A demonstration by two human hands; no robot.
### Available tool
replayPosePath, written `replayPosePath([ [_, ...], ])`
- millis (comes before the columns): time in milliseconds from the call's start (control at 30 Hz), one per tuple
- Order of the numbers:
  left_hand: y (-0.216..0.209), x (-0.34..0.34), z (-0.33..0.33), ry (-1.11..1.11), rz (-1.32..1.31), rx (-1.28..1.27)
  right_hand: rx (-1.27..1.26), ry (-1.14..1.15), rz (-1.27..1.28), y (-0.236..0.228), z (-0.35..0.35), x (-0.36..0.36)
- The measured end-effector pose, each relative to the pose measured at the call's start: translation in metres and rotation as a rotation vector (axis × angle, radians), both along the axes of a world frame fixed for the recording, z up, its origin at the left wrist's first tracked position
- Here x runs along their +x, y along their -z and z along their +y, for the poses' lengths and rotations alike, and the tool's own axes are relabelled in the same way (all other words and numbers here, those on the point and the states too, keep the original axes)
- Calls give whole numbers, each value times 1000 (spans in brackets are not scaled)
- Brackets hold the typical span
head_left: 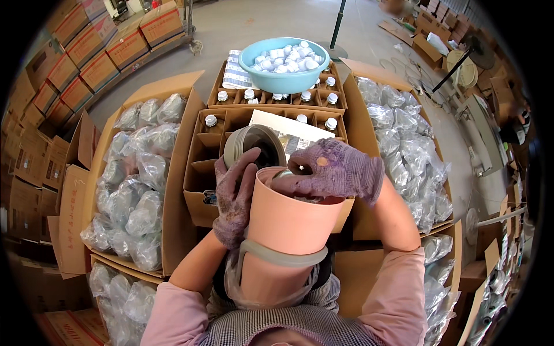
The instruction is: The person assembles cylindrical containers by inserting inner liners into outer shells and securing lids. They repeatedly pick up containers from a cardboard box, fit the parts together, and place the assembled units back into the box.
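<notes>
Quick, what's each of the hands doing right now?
Left hand: closed on a grey ringed lid.
Right hand: fingers in the pink container's mouth; whether they grip anything cannot be told.

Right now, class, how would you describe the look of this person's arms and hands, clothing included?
The left hand and right hand wear dusty-purple knit gloves; the left looks smudged. The right glove's back has a small light spot, perhaps a hole. Pink sleeves end near the elbows, leaving the forearms bare.
</notes>
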State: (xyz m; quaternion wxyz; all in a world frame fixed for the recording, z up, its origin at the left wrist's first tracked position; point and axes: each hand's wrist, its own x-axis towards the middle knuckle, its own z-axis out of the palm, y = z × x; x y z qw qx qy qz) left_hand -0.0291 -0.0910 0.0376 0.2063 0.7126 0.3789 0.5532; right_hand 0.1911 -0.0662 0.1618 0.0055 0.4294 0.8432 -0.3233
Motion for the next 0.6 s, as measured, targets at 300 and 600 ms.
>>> replayPosePath([
  [300,-26,-16,-4,-56,-449,-376,-49,-202,293,20,-11,11],
  [600,-15,-27,16,270,-630,-440,164,-213,192,27,-25,-12],
])
